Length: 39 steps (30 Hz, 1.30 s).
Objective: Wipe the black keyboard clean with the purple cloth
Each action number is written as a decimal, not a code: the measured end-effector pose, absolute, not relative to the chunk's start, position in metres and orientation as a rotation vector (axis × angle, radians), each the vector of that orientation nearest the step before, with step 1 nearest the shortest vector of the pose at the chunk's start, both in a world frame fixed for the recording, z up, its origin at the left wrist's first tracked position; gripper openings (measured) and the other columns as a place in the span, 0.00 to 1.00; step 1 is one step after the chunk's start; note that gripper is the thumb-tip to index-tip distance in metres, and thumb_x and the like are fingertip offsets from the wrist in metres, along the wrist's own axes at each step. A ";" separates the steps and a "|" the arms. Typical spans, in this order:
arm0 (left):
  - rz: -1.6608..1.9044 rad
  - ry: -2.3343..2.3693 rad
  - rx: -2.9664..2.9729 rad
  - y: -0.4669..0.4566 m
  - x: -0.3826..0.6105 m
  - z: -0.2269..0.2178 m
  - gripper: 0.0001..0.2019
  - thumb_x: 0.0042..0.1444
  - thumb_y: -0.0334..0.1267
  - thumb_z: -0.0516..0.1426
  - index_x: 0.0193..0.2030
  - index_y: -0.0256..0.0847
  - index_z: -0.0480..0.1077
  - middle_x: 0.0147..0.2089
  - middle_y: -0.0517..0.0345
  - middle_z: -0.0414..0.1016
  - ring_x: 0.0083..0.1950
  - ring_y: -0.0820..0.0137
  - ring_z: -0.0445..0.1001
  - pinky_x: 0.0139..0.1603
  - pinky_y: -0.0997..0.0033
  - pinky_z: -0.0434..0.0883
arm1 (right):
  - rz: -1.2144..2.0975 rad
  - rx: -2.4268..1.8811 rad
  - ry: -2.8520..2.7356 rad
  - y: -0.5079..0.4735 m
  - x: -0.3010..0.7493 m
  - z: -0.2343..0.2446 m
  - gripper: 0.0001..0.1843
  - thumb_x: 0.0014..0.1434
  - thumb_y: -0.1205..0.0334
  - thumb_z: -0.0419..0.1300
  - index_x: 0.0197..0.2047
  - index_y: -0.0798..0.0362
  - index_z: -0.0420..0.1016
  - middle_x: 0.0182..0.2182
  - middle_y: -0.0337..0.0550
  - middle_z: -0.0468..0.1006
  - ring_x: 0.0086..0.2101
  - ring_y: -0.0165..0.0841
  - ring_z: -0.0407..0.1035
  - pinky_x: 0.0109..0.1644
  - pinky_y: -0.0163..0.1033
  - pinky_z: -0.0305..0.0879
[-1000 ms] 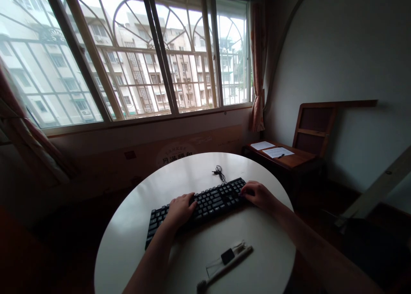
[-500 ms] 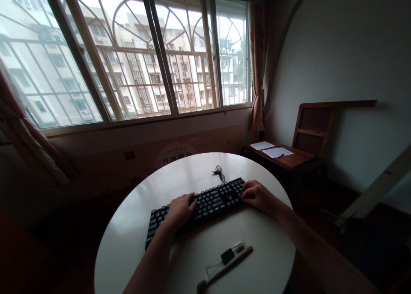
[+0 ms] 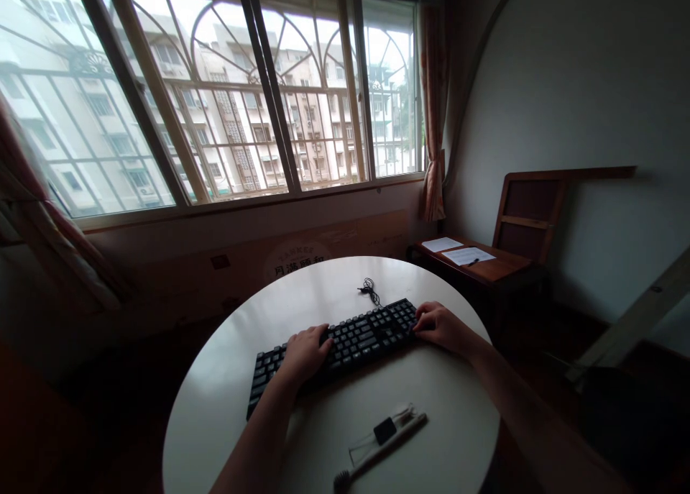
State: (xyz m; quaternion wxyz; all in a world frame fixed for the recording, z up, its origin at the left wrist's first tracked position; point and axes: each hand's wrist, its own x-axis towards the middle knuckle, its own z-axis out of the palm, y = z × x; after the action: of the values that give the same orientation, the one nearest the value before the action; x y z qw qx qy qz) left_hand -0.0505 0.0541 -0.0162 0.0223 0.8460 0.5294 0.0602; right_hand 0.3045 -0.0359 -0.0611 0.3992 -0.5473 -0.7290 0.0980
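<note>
A black keyboard point(image 3: 353, 339) lies slanted on a round white table point(image 3: 226, 400), its cable bundled point(image 3: 369, 288) just behind it. My left hand point(image 3: 305, 353) rests on the keyboard's left-middle part, fingers curled over the keys. My right hand point(image 3: 440, 326) lies at the keyboard's right end, fingers bent down on the last keys. Neither hand lifts anything.
Near the table's front edge lies a long white brush with a dark head point(image 3: 377, 447) and a small black piece on it. A wooden side table with papers point(image 3: 463, 257) and a chair point(image 3: 525, 217) stand at the right. A barred window point(image 3: 242, 91) fills the back wall.
My right hand has drawn slightly toward the keyboard's right edge. The view has shifted a little. My left hand stays in place.
</note>
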 end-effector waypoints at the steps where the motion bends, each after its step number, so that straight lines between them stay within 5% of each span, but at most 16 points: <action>1: 0.184 1.643 2.621 0.054 -0.050 -0.016 0.24 0.65 0.47 0.49 0.65 0.45 0.65 0.64 0.50 0.71 0.63 0.55 0.69 0.63 0.55 0.63 | 0.217 -1.378 -1.861 -0.036 0.302 -0.061 0.03 0.51 0.61 0.70 0.31 0.46 0.86 0.43 0.46 0.77 0.47 0.42 0.69 0.55 0.46 0.65; 39: 0.180 1.637 2.627 0.052 -0.050 -0.015 0.24 0.65 0.47 0.49 0.66 0.44 0.65 0.64 0.50 0.71 0.63 0.55 0.68 0.64 0.55 0.62 | 0.225 -1.405 -1.855 -0.037 0.301 -0.064 0.05 0.52 0.64 0.67 0.33 0.48 0.85 0.52 0.47 0.76 0.53 0.44 0.69 0.62 0.51 0.63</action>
State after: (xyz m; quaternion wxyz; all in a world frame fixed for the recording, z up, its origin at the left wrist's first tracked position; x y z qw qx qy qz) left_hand -0.0500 0.0520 -0.0147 0.0207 0.8471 0.5279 0.0579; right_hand 0.3010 -0.0366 -0.0642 0.3912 -0.5532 -0.7301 0.0887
